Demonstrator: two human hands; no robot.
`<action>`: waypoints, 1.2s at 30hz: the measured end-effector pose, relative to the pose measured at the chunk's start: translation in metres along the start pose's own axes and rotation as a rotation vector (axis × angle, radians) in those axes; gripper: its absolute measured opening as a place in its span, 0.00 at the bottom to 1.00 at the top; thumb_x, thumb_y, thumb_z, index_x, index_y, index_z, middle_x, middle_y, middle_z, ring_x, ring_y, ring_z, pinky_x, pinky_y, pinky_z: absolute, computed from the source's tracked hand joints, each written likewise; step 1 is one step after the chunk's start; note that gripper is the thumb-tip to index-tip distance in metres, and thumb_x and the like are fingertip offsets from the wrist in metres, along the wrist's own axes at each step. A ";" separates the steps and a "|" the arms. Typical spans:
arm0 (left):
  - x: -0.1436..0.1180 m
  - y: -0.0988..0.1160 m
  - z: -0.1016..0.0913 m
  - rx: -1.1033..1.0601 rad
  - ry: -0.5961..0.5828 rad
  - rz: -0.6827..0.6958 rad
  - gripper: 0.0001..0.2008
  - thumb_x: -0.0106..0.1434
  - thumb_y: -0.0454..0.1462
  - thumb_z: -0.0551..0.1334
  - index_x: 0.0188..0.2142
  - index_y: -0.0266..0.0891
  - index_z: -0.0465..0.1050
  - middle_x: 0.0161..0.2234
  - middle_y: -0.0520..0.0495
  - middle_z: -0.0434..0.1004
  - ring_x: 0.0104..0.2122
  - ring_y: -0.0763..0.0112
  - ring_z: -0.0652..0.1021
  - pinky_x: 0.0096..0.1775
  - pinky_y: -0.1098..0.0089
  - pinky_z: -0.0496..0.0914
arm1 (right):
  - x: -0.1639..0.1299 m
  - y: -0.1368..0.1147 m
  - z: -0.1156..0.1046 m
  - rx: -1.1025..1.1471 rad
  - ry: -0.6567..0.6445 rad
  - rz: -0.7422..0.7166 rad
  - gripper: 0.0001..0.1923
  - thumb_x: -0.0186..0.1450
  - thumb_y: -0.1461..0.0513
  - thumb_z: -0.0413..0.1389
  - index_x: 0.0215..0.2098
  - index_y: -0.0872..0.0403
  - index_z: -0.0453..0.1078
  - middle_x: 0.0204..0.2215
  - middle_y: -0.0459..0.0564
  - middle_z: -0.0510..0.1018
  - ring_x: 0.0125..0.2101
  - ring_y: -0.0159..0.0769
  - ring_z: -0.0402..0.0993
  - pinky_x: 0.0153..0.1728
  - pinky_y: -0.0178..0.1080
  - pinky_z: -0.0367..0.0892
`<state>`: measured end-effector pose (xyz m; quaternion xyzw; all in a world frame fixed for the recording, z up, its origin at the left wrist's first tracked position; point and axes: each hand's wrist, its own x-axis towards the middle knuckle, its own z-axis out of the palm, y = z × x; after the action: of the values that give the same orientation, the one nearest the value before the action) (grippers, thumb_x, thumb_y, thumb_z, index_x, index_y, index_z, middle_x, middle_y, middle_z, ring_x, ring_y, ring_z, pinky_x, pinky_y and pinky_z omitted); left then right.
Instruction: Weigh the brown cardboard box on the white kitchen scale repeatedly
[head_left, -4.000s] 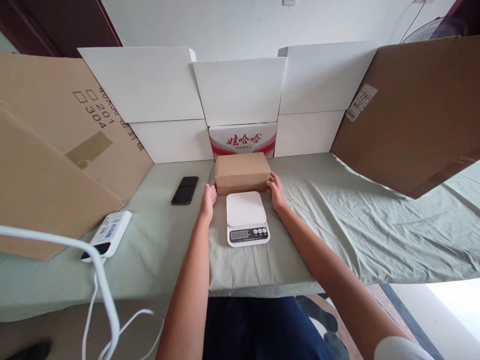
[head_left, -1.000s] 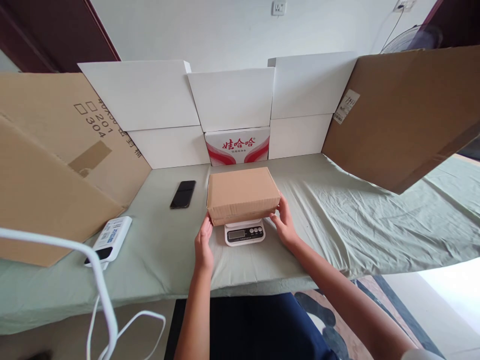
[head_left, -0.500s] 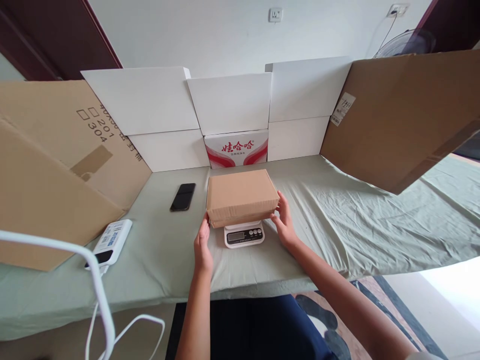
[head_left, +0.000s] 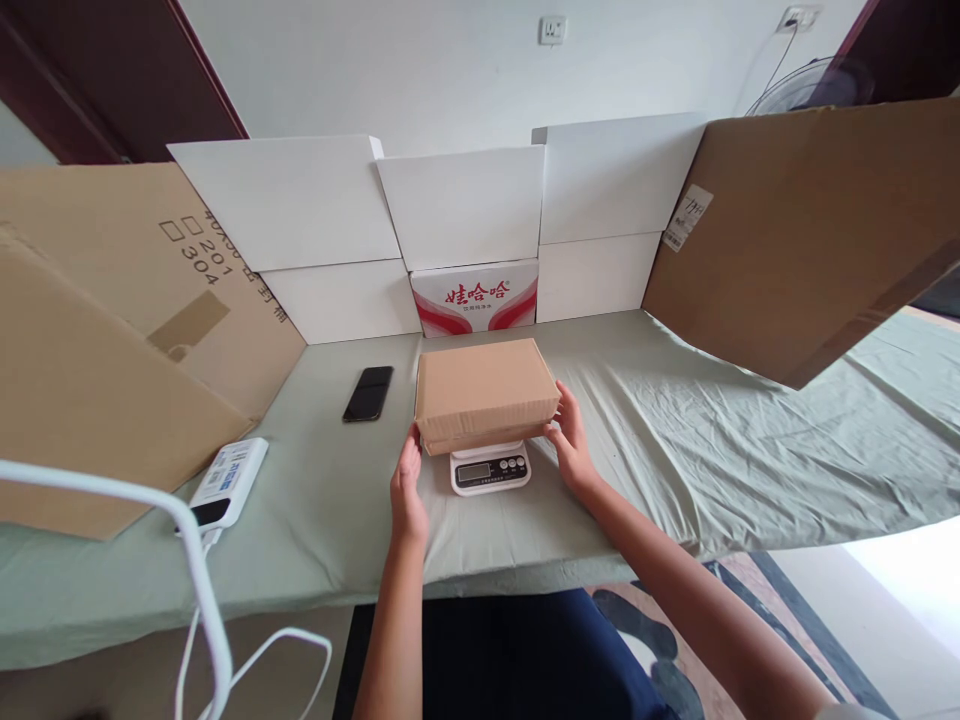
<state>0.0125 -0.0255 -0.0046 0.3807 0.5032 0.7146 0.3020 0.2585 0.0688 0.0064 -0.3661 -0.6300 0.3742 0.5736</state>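
A closed brown cardboard box (head_left: 486,388) rests on a white kitchen scale (head_left: 491,489), covering the scale's platform. Only the scale's front panel shows, with a grey display and round buttons; I cannot read any figure on it. My left hand (head_left: 408,485) touches the box's lower left front corner, its fingers partly hidden behind the side. At the lower right corner my right hand (head_left: 573,440) has its fingers around the box's side, thumb near the front face. Both hands hold the box between them.
A black phone (head_left: 368,394) lies left of the box. Further left are a white power bank (head_left: 225,485) with a cable and a white curved tube (head_left: 196,560). White boxes (head_left: 465,210) line the back. Large cardboard sheets (head_left: 795,240) flank the green cloth (head_left: 675,430).
The whole view has shifted very slightly. Both hands stay at the box's sides, and the box stays on the scale.
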 end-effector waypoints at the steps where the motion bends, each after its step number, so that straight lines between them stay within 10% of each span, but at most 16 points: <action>1: 0.000 -0.001 0.000 0.000 -0.003 0.005 0.39 0.66 0.62 0.52 0.66 0.41 0.66 0.68 0.39 0.64 0.68 0.54 0.63 0.67 0.56 0.58 | 0.000 -0.001 0.000 0.001 -0.003 0.000 0.36 0.67 0.45 0.53 0.70 0.42 0.51 0.65 0.54 0.65 0.61 0.52 0.65 0.59 0.57 0.65; 36: 0.001 -0.004 -0.002 0.009 -0.018 0.015 0.38 0.67 0.61 0.50 0.67 0.43 0.65 0.69 0.41 0.62 0.69 0.54 0.62 0.68 0.55 0.56 | 0.002 -0.003 -0.002 0.055 -0.003 0.027 0.30 0.67 0.46 0.53 0.66 0.40 0.57 0.63 0.52 0.68 0.60 0.51 0.66 0.60 0.59 0.64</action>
<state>0.0100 -0.0245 -0.0087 0.3923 0.5008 0.7111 0.2993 0.2603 0.0696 0.0107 -0.3583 -0.6154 0.3996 0.5772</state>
